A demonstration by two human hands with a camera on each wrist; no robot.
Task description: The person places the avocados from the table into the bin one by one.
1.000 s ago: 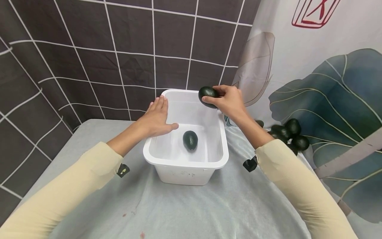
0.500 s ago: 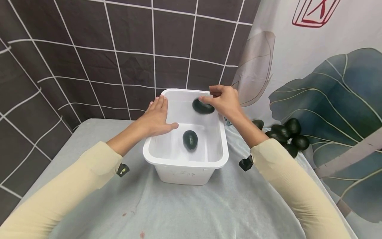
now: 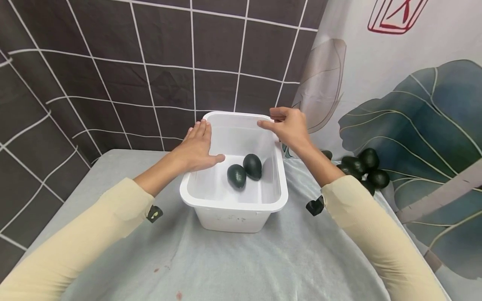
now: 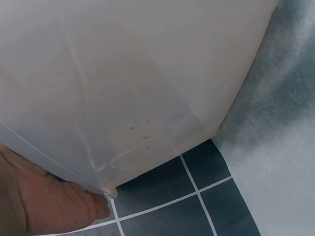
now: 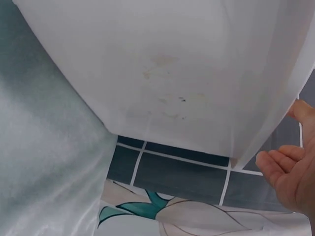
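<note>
The left hand [image 3: 196,151] rests straight fingers [image 3: 205,130], thumb spread, on the ten-o'clock edge of the white tub [image 3: 233,206]. Around one o'clock, the right hand [image 3: 293,127] hovers with a narrow gap between thumb and fingertips. Two avocados [image 3: 252,166] — dark green, glossy — lie side by side inside, seven o'clock from the right fingers, one's narrower end pointing near five.

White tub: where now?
In the head view, the white tub stands near the centre on the grey cloth, with the left hand at its left rim and the right hand by its far-right corner.
</note>
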